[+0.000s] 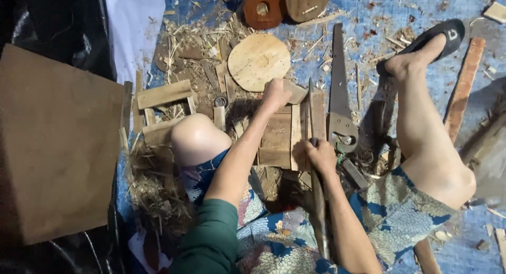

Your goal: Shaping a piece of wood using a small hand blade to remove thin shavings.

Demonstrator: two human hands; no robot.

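Long blade (311,110) runs toward/away, tip away; right hand (320,157) clenched on it, left hand (275,94) gripping wood block (282,131).

left hand (275,93): gripping wooden block (294,92), 12 o'clock of plank stack (282,138)
right hand (321,157): holding long blade (315,123)
handsaw (339,89): 3 o'clock of the blade

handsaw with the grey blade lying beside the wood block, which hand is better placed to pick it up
Right, probably. The right hand sits close to the grey-bladed handsaw, near its handle, though it grips a long dark blade tool. The left hand is farther off, pressing the brown plank block.
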